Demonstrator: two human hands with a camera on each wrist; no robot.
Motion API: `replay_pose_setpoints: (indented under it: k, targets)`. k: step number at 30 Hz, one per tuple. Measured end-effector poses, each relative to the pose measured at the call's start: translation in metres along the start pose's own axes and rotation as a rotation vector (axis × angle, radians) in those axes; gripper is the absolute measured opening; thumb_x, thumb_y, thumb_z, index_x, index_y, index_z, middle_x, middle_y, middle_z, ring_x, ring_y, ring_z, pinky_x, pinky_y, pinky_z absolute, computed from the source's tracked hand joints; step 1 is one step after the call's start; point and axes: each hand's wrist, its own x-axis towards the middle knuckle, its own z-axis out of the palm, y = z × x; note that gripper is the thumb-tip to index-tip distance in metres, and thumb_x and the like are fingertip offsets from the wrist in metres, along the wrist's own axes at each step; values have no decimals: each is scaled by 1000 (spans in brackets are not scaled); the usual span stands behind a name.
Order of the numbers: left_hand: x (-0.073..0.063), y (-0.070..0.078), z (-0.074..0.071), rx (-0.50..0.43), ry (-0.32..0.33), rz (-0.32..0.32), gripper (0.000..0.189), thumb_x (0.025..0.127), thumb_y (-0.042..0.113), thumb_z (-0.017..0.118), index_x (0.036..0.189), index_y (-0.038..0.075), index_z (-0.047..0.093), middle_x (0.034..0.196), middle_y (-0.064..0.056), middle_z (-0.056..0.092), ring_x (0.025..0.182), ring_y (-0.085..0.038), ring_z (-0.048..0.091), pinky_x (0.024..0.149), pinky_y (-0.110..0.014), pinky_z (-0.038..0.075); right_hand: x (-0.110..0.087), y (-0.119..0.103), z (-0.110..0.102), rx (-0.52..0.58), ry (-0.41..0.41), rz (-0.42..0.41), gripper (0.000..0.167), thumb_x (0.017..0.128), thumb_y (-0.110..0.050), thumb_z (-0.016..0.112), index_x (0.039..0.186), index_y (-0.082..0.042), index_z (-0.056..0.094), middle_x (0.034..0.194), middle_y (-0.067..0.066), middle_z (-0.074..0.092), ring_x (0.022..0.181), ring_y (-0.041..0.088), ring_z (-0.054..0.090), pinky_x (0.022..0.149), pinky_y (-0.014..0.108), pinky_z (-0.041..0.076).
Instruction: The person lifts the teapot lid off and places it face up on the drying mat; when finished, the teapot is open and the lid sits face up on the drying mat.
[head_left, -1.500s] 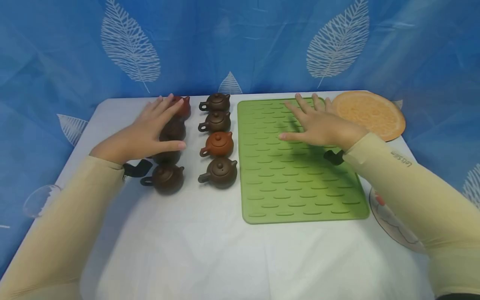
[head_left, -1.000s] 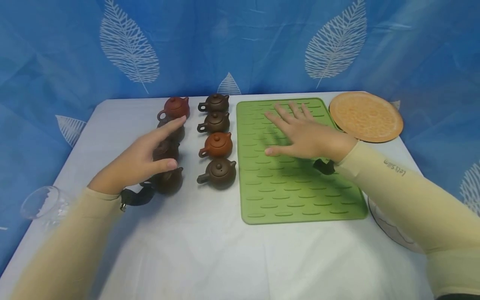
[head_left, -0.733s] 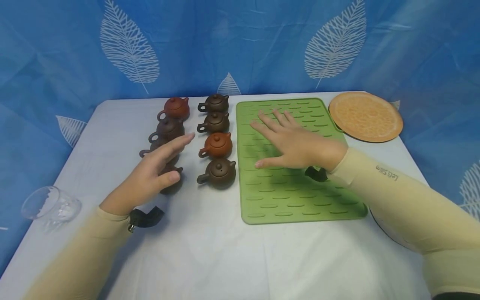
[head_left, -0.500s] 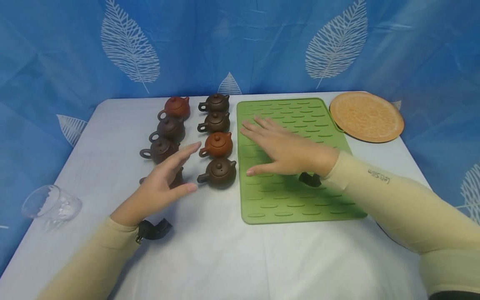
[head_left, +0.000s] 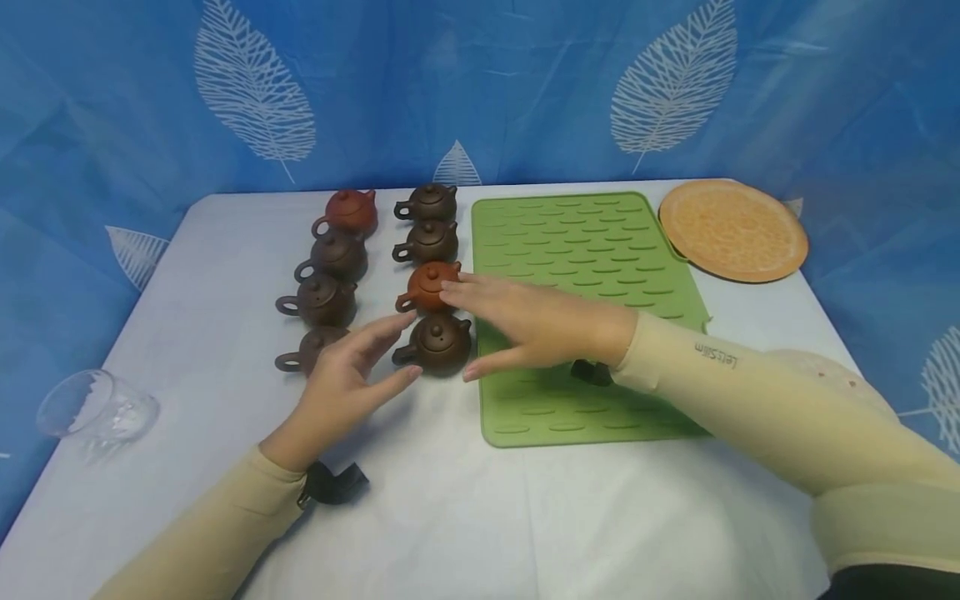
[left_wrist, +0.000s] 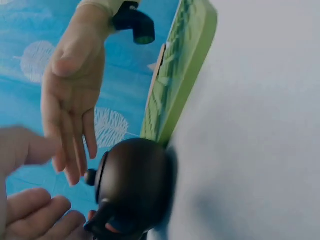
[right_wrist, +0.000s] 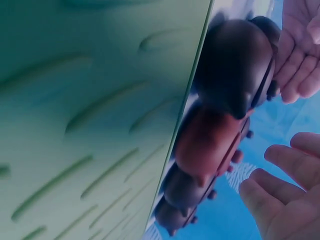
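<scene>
A dark brown teapot (head_left: 440, 344) stands at the front of the right-hand row on the white table. My left hand (head_left: 341, 387) is on its handle side, fingers extended and thumb apart, holding nothing. From the spout side my right hand (head_left: 532, 321) reaches in over the green mat's left edge, fingers straight. Its fingertips overlap the orange-brown teapot (head_left: 427, 285) just behind. In the left wrist view the dark teapot (left_wrist: 135, 185) sits upright, with the right hand (left_wrist: 75, 100) above its lid. The right wrist view shows the teapots' spouts beside the mat.
A second row of teapots (head_left: 322, 300) runs along the left, its front one partly behind my left hand. The ridged green mat (head_left: 585, 242) lies right. An orange-patterned round mat (head_left: 731, 229) is behind it. A clear glass (head_left: 97, 408) lies at the left edge.
Both hands have come down and inward from above the left teapot row and the green mat to either side of the front dark teapot. The teapots have stayed put.
</scene>
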Motion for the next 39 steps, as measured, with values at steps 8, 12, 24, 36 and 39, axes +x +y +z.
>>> replay_pose_setpoints:
  k: [8, 12, 24, 36, 39]
  targets:
    - [-7, -7, 11, 80, 136, 20, 50, 82, -20, 79, 130, -8, 68, 131, -17, 69, 125, -29, 63, 104, -32, 48, 8, -7, 8, 4, -6, -30, 96, 97, -65, 66, 162, -1, 37, 167, 14, 34, 156, 28, 24, 123, 39, 19]
    - [-9, -7, 14, 233, 174, 0, 41, 85, -14, 81, 125, -6, 72, 124, -14, 73, 116, -27, 69, 97, -27, 52, 12, -8, 10, -12, -7, -18, 85, 101, -55, 67, 160, 0, 40, 165, 15, 37, 154, 27, 29, 123, 38, 21]
    - [-13, -13, 24, 350, 313, 16, 24, 85, -6, 86, 108, -5, 78, 106, -12, 78, 99, -23, 75, 84, -21, 55, 19, -6, 17, 11, 11, 3, 64, 104, -36, 70, 152, 1, 52, 155, 17, 51, 145, 29, 45, 119, 40, 32]
    - [-13, -15, 23, 353, 352, -32, 19, 86, 1, 88, 104, 1, 82, 100, -5, 79, 94, -20, 76, 80, -19, 55, 34, 0, 23, 103, 123, -24, 40, 104, -21, 71, 136, 3, 68, 139, 16, 65, 133, 27, 58, 113, 35, 41]
    - [-12, -14, 24, 341, 349, -42, 19, 86, 3, 88, 104, 2, 82, 100, -4, 79, 94, -19, 76, 80, -18, 55, 37, 2, 24, 123, 138, -38, 34, 104, -20, 72, 130, 1, 72, 136, 16, 67, 130, 26, 61, 111, 35, 43]
